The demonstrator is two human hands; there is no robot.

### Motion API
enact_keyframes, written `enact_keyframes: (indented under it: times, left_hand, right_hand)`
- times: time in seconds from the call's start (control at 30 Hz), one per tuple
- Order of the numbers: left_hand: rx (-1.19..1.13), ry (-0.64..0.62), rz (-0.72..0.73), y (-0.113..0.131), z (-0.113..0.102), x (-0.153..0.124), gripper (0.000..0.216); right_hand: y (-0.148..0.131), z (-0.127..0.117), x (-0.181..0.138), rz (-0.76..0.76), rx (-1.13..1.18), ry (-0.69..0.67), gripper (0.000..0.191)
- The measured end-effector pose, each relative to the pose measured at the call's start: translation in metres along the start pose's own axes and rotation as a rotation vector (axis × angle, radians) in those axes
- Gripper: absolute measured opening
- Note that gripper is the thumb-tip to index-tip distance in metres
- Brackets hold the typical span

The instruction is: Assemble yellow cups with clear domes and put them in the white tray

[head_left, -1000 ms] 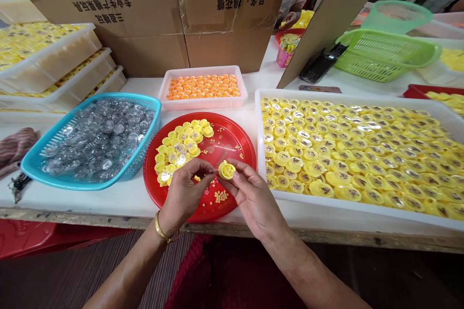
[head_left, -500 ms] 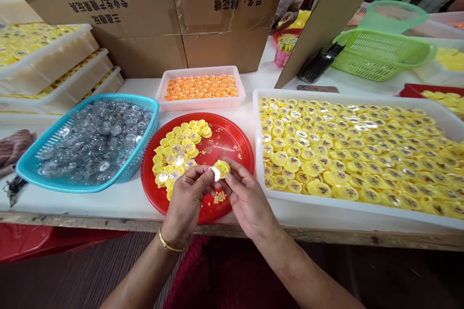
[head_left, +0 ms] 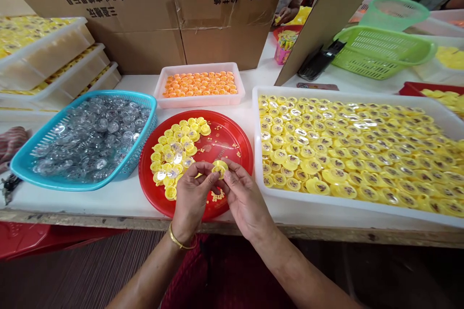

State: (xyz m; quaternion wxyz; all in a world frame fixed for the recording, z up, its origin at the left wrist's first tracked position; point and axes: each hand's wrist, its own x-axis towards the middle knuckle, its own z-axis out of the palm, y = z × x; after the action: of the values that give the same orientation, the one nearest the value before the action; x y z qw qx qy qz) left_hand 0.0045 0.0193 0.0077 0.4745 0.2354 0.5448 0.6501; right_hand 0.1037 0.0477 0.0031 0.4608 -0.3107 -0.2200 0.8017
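Over the front of the red round tray (head_left: 234, 137), my two hands meet at a small round yellow plastic piece (head_left: 219, 168). My left hand (head_left: 192, 198) pinches it from the left, while the fingertips of my right hand (head_left: 247, 199) grip its other side. Whether the clear cap seen earlier now sits on the piece cannot be made out. Many similar yellow pieces (head_left: 170, 151) lie in the tray's left half. Small pale pellets (head_left: 217, 196) are scattered on the right half and close under my fingers.
Left stands a blue basket (head_left: 19, 161) of clear plastic caps (head_left: 97, 130). A white tray (head_left: 257, 159) full of yellow pieces is on the right. Behind are a small tray (head_left: 198, 102) of orange pieces and cardboard (head_left: 145, 48). A co-worker's hand (head_left: 285, 14) shows beyond.
The shiny clear cap that was in my left fingers has come against the yellow piece and no longer shows separately. Both hands now hold the piece; the view has shifted slightly.
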Motion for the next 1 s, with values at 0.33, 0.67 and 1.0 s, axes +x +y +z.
enact_keyframes:
  times: [0.33, 0.67, 1.0]
  left_hand:
    - [0.173, -0.07, 0.069, 0.008, -0.004, -0.001, 0.027]
    - [0.263, -0.117, -0.027, 0.018, -0.009, 0.009, 0.042]
    - [0.469, -0.2, 0.003, 0.017, -0.011, 0.001, 0.032]
  right_hand:
    - [0.003, -0.004, -0.001, -0.096, -0.155, -0.012, 0.038]
    - [-0.002, -0.006, 0.001, -0.128, -0.183, 0.003, 0.034]
    - [-0.01, -0.003, -0.011, -0.106, -0.154, 0.017, 0.029]
